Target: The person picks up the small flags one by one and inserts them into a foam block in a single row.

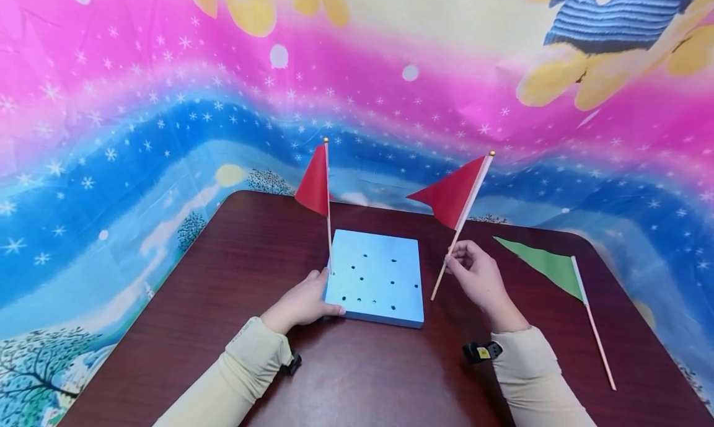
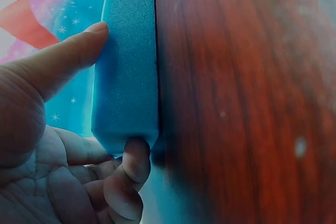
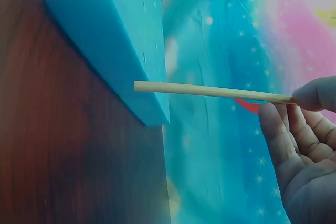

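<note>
A square blue foam block (image 1: 379, 244) with several small holes in its top lies on the table. My left hand (image 1: 304, 300) holds it at the near left corner; in the left wrist view the thumb and curled fingers lie along the block's side (image 2: 128, 66). One red flag (image 1: 316, 185) stands upright at the block's left edge, its stick foot beside my left fingers. To the right of the block, my right hand (image 1: 480, 275) pinches the wooden stick (image 3: 205, 92) of a second red flag (image 1: 453, 194), which tilts, its bare lower end off the block.
A green flag (image 1: 549, 267) lies on the dark reddish-brown table (image 1: 245, 241) at the right, its stick pointing toward the near edge. Behind the table hangs a colourful printed cloth (image 1: 357, 92) with pink and blue bands.
</note>
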`<action>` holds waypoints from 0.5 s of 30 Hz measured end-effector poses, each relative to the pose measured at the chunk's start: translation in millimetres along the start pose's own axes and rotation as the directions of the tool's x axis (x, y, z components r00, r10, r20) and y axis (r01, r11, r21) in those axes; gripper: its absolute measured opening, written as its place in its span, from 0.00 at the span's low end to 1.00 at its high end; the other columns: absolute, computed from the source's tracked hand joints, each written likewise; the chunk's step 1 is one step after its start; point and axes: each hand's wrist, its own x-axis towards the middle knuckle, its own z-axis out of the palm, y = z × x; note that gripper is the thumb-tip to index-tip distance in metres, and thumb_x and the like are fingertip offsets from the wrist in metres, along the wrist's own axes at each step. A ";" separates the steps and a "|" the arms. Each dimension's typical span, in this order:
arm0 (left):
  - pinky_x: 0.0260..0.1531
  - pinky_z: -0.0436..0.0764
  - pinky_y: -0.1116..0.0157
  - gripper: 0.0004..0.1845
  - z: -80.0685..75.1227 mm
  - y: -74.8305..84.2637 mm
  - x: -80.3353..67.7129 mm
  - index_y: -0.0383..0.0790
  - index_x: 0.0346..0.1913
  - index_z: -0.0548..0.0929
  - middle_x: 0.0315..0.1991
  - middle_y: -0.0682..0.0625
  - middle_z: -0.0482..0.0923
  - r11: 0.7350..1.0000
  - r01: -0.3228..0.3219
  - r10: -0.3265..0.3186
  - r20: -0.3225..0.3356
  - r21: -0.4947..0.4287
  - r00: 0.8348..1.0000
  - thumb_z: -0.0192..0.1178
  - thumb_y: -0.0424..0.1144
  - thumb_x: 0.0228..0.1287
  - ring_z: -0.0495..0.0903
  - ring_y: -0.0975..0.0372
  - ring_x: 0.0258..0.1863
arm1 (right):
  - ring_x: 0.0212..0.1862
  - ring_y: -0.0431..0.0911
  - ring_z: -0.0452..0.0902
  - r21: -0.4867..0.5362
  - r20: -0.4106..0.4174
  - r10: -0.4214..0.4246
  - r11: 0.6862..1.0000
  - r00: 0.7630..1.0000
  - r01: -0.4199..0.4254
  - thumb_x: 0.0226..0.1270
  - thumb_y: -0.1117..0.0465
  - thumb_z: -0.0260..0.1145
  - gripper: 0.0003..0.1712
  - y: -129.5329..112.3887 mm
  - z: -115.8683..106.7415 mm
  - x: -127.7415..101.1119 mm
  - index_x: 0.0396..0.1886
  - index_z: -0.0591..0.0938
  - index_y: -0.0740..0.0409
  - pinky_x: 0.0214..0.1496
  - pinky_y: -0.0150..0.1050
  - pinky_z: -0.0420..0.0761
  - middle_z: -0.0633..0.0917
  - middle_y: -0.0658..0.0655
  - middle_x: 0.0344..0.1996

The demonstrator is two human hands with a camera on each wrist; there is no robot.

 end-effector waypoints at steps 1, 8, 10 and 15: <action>0.62 0.73 0.52 0.56 0.1 -0.1 -0.2 0.24 0.78 0.58 0.70 0.32 0.66 1.000 -0.001 0.001 0.000 -0.001 1.000 0.77 0.52 0.58 0.74 0.49 0.63 | 0.37 0.47 0.84 -0.009 0.000 -0.004 1.000 1.000 0.004 0.74 0.69 0.64 0.08 -0.8 2.3 0.8 0.48 0.78 0.69 0.41 0.28 0.82 0.84 0.64 0.39; 0.63 0.73 0.51 0.56 -0.9 -0.5 -0.5 0.24 0.78 0.58 0.71 0.30 0.65 1.000 -0.009 0.009 -0.002 0.004 1.000 0.77 0.52 0.58 0.73 0.48 0.65 | 0.37 0.47 0.83 -0.015 0.006 -0.024 1.000 1.000 0.025 0.74 0.68 0.66 0.08 -12.5 15.0 6.7 0.48 0.80 0.66 0.40 0.27 0.81 0.85 0.62 0.39; 0.63 0.73 0.51 0.56 -0.5 -1.0 -0.3 0.24 0.78 0.58 0.71 0.31 0.65 1.000 -0.007 0.007 -0.002 0.006 1.000 0.77 0.53 0.58 0.73 0.48 0.65 | 0.37 0.47 0.82 -0.009 0.009 -0.024 1.000 1.000 0.024 0.73 0.68 0.66 0.08 -14.6 18.7 8.3 0.48 0.80 0.66 0.41 0.27 0.81 0.85 0.62 0.39; 0.62 0.74 0.52 0.56 -0.2 -1.6 0.0 0.24 0.78 0.59 0.70 0.32 0.67 1.000 -0.011 0.011 -0.005 0.007 1.000 0.77 0.53 0.58 0.74 0.49 0.63 | 0.38 0.50 0.83 -0.003 0.018 -0.028 1.000 0.999 0.028 0.73 0.68 0.66 0.08 -15.8 26.8 11.6 0.48 0.81 0.66 0.41 0.28 0.81 0.85 0.62 0.39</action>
